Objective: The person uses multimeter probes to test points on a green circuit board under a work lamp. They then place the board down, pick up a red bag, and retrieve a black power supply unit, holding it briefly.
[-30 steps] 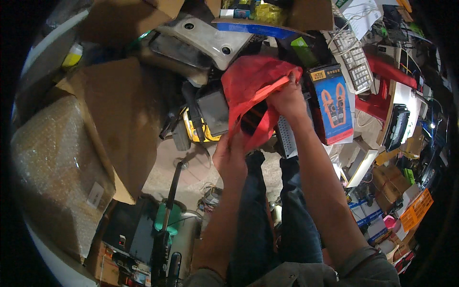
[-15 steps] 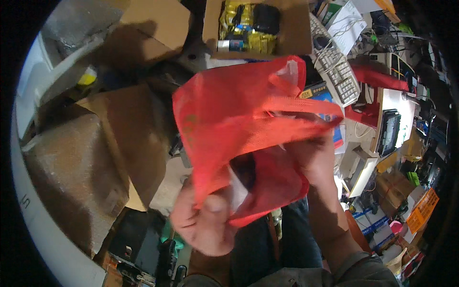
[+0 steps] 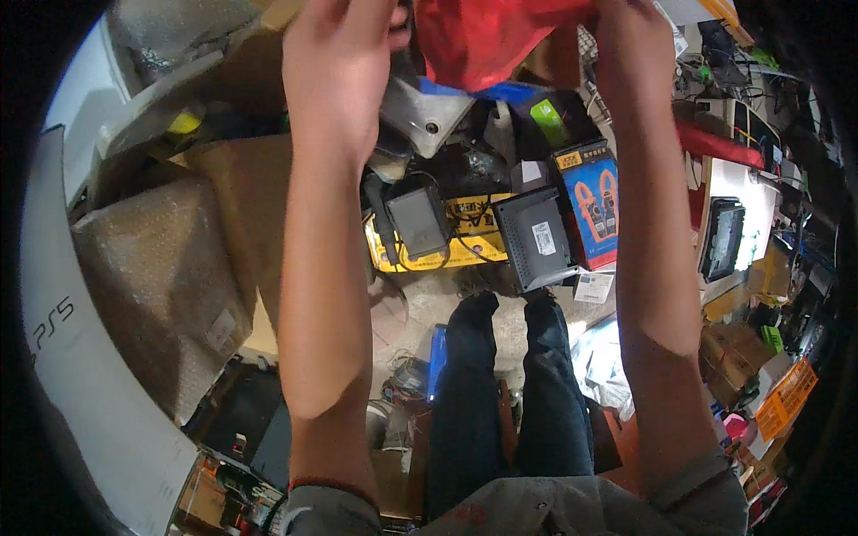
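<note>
A red fabric bag (image 3: 492,40) hangs at the top edge of the head view, stretched between my two raised hands. My left hand (image 3: 344,49) is at the bag's left side with its fingers curled, partly cut off by the frame. At the right side, my right hand (image 3: 633,36) is closed at the bag's edge, its fingertips mostly out of view. The upper part of the bag and its handles are outside the picture. Part of a brown cardboard box (image 3: 556,61) shows behind the bag's right side.
Below the bag lie a blue box with orange clamp meters pictured (image 3: 593,210), a dark grey device (image 3: 536,237), a grey-screened device (image 3: 417,221) and a yellow package (image 3: 474,255). A bubble-wrapped parcel (image 3: 161,286) stands left; a white curved panel (image 3: 80,393) borders it.
Both hands have moved up and away from my body, carrying the red bag from the middle to the top edge. The floor items and my legs are now uncovered.
</note>
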The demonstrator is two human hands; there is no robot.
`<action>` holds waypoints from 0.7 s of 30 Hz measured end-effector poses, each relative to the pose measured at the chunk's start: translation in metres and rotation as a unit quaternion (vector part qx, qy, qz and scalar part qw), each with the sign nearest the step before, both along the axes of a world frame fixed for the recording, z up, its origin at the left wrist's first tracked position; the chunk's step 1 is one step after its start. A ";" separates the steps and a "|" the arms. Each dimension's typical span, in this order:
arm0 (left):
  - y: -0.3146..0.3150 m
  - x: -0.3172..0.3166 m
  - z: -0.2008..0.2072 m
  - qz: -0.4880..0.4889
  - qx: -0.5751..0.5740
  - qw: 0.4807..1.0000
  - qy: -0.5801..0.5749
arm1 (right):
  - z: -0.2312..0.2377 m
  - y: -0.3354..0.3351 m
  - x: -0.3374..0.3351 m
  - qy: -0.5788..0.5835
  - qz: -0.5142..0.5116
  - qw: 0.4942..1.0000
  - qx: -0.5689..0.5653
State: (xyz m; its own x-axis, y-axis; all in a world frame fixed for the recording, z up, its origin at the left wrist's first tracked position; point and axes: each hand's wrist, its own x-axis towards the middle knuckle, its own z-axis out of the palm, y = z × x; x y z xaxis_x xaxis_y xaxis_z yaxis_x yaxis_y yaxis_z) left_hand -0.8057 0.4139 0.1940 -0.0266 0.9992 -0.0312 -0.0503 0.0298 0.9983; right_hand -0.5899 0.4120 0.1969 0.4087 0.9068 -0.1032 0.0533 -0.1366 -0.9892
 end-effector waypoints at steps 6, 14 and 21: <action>-0.151 -0.095 -0.188 0.139 -0.276 0.943 0.125 | -0.115 -0.134 -0.033 0.020 -0.107 0.994 -0.015; -0.234 -0.153 -0.350 0.010 -0.400 0.881 0.253 | -0.284 -0.213 -0.132 0.128 0.143 0.935 -0.300; -0.223 -0.147 -0.369 0.015 -0.404 0.897 0.180 | -0.388 -0.203 -0.160 0.156 0.178 0.882 -0.409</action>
State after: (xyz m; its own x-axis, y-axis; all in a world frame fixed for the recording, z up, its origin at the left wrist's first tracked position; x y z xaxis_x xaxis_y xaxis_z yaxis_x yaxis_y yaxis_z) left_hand -0.9530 0.1912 -0.1747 -0.2064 0.6535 -0.7282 0.2591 0.7542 0.6034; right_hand -0.7501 0.2093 -0.1910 -0.0496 0.5425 -0.8386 -0.0207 -0.8400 -0.5422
